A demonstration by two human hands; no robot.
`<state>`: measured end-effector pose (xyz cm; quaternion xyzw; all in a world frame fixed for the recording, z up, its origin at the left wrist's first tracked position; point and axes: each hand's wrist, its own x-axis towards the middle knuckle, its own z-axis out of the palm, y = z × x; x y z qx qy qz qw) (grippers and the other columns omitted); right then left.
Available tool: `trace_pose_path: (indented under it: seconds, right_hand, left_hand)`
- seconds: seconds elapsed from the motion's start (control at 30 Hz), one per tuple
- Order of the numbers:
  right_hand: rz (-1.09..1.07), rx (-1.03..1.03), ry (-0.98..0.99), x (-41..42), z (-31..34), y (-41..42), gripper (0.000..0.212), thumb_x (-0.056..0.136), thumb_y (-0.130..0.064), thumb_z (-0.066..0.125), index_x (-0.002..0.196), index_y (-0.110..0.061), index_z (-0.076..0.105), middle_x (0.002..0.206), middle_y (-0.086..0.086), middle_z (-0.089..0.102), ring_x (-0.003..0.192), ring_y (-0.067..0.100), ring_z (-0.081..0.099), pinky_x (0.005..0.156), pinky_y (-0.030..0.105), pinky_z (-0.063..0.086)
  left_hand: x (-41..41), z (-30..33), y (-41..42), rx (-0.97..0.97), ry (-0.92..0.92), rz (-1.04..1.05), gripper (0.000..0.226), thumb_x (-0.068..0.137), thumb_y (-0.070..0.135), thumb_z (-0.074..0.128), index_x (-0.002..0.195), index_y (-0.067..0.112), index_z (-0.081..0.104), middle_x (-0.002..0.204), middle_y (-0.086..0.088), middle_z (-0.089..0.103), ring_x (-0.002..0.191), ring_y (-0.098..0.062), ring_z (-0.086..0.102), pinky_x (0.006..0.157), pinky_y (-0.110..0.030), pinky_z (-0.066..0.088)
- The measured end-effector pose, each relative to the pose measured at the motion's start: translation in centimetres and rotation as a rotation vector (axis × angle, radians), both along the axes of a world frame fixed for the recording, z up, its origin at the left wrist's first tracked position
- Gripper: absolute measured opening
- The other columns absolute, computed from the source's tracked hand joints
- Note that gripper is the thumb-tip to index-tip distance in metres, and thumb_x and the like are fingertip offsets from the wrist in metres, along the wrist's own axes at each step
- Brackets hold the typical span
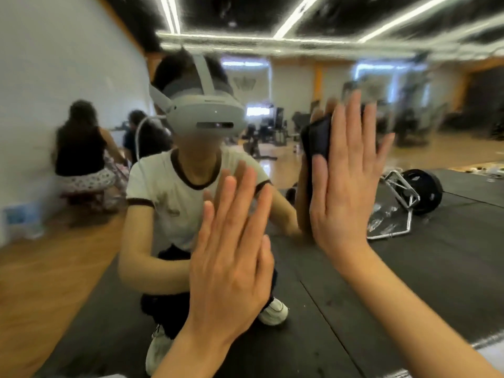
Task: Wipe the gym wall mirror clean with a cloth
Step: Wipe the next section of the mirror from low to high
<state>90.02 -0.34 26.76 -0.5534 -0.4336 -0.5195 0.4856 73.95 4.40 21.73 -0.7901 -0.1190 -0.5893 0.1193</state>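
Observation:
The wall mirror point(341, 268) fills the view and reflects me crouching in a white shirt with a headset on. My right hand point(346, 181) lies flat with straight fingers and presses a dark cloth point(317, 140) against the glass at the upper right. My left hand point(231, 255) rests flat on the mirror lower down, fingers straight and holding nothing. Most of the cloth is hidden behind my right palm.
The reflection shows a black rubber floor mat point(436, 268), a wooden floor point(41, 282), a barbell frame with a black weight plate point(420, 190), gym machines at the back, and two people point(81, 148) sitting at the left by a white wall.

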Motion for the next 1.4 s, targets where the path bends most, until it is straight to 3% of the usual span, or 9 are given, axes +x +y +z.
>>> trace_pose_path:
  seconds: [0.17, 0.37, 0.6, 0.7, 0.87, 0.97, 1.1, 1.3, 1.4]
  right_hand:
    - [-0.067, -0.183, -0.016, 0.9, -11.8, -2.2, 0.052, 0.111, -0.031, 0.02, 0.16, -0.015, 0.012, 0.169, -0.004, -0.005, 0.156, 0.019, -0.001, 0.126, 0.043, -0.003]
    - [-0.015, -0.023, 0.02, 3.6, 0.5, -2.0, 0.053, 0.108, -0.024, 0.028, 0.155, -0.001, 0.022, 0.162, 0.018, 0.023, 0.153, 0.029, 0.011, 0.124, 0.041, -0.007]
    - [-0.116, -0.184, -0.043, 4.6, -13.2, -4.2, 0.055, 0.111, -0.029, 0.023, 0.161, -0.016, 0.006, 0.169, 0.0, -0.003, 0.156, 0.02, 0.001, 0.126, 0.043, -0.003]
    - [-0.082, -0.188, -0.052, 3.1, -11.4, -3.1, 0.055, 0.111, -0.029, 0.024, 0.161, -0.017, 0.007, 0.169, -0.002, -0.003, 0.156, 0.019, 0.002, 0.126, 0.043, -0.003]
    - [-0.115, -0.279, -0.511, 8.3, -6.3, -4.6, 0.052, 0.11, -0.028, 0.034, 0.159, -0.016, 0.02, 0.168, 0.0, 0.004, 0.155, 0.018, 0.008, 0.126, 0.04, 0.002]
    - [-0.183, -0.275, -0.41, 14.7, -6.1, -7.9, 0.047, 0.111, -0.027, 0.029, 0.156, -0.018, 0.021, 0.169, -0.004, 0.0, 0.155, 0.018, 0.006, 0.126, 0.041, 0.0]
    - [-0.117, -0.183, -0.173, 10.3, -6.9, -5.6, 0.047, 0.109, -0.03, 0.027, 0.154, -0.018, 0.02, 0.168, -0.007, -0.006, 0.155, 0.016, 0.0, 0.125, 0.041, -0.005]
    - [-0.123, -0.287, -0.592, 10.6, -6.3, -5.4, 0.059, 0.109, -0.028, 0.043, 0.16, -0.014, 0.017, 0.168, 0.001, 0.011, 0.155, 0.017, 0.011, 0.126, 0.038, 0.004]
    - [-0.185, -0.286, -0.453, 17.3, -6.7, -9.1, 0.057, 0.11, -0.027, 0.033, 0.161, -0.016, 0.011, 0.169, -0.001, 0.002, 0.155, 0.019, 0.007, 0.125, 0.041, 0.001]
  left_hand:
    - [3.8, 1.4, -1.3, 0.038, 0.065, -0.054, 0.057, 0.101, 0.011, 0.036, 0.157, 0.005, 0.023, 0.166, -0.013, 0.021, 0.156, -0.025, 0.013, 0.127, -0.041, 0.008]
    - [4.9, 1.0, -1.3, 0.049, 0.108, 0.083, 0.062, 0.101, 0.015, 0.035, 0.159, 0.006, 0.017, 0.168, -0.01, 0.012, 0.157, -0.022, 0.007, 0.127, -0.038, 0.002]
    - [5.5, 0.9, -1.4, 0.088, 0.1, 0.234, 0.06, 0.102, 0.018, 0.034, 0.159, 0.003, 0.021, 0.167, -0.012, 0.013, 0.156, -0.023, 0.006, 0.127, -0.037, 0.001]
    - [5.5, 0.9, -1.4, 0.097, 0.112, 0.269, 0.059, 0.102, 0.017, 0.032, 0.159, 0.002, 0.02, 0.167, -0.012, 0.011, 0.156, -0.023, 0.004, 0.127, -0.038, 0.002]
    - [5.5, 0.8, -1.2, 0.114, 0.12, 0.32, 0.061, 0.101, 0.016, 0.033, 0.159, 0.002, 0.02, 0.167, -0.012, 0.012, 0.157, -0.022, 0.003, 0.127, -0.036, 0.001]
    - [5.7, 0.7, -1.1, 0.122, 0.101, 0.334, 0.062, 0.1, 0.018, 0.034, 0.158, 0.002, 0.02, 0.167, -0.01, 0.011, 0.157, -0.021, 0.002, 0.127, -0.036, 0.0]
    - [5.9, 0.7, -1.1, 0.136, 0.09, 0.352, 0.063, 0.1, 0.018, 0.033, 0.159, 0.003, 0.016, 0.168, -0.007, 0.002, 0.157, -0.021, 0.001, 0.127, -0.037, 0.001]
    - [5.8, 0.7, -1.3, 0.144, 0.09, 0.352, 0.064, 0.099, 0.018, 0.034, 0.159, 0.004, 0.015, 0.169, -0.001, -0.005, 0.157, -0.019, 0.0, 0.127, -0.036, 0.001]
    - [6.0, 0.5, -1.2, 0.14, 0.076, 0.366, 0.063, 0.099, 0.017, 0.034, 0.158, 0.001, 0.017, 0.169, -0.002, -0.003, 0.157, -0.02, 0.001, 0.127, -0.036, 0.001]
